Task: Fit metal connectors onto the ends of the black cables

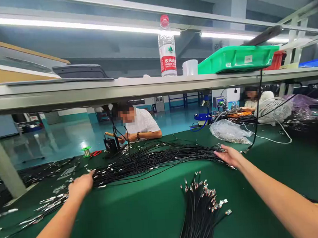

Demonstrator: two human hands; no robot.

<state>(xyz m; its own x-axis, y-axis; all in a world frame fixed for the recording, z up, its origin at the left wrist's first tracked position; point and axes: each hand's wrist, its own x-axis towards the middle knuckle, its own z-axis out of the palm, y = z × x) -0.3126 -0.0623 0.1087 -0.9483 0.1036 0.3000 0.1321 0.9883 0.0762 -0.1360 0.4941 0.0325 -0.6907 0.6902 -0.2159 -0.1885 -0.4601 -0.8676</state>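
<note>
A long bundle of black cables with small metal terminals (pixel 151 164) lies across the green bench mat (pixel 131 196). My left hand (pixel 80 184) is at the bundle's left end, its fingers over the cables, and their grip is hard to make out. My right hand (pixel 230 156) rests on the right end with its fingers spread. Nearer me, between my arms, lies a second bundle of black cables (pixel 201 211) with metal-tipped ends.
Loose metal terminals (pixel 49 203) lie at the left. A plastic bag of metal parts (pixel 228 132) and a white fan (pixel 274 110) stand beyond. A co-worker (pixel 140 123) sits across the bench. Overhead, a shelf (pixel 146 89) holds a water bottle (pixel 167 48) and a green tray (pixel 237 58).
</note>
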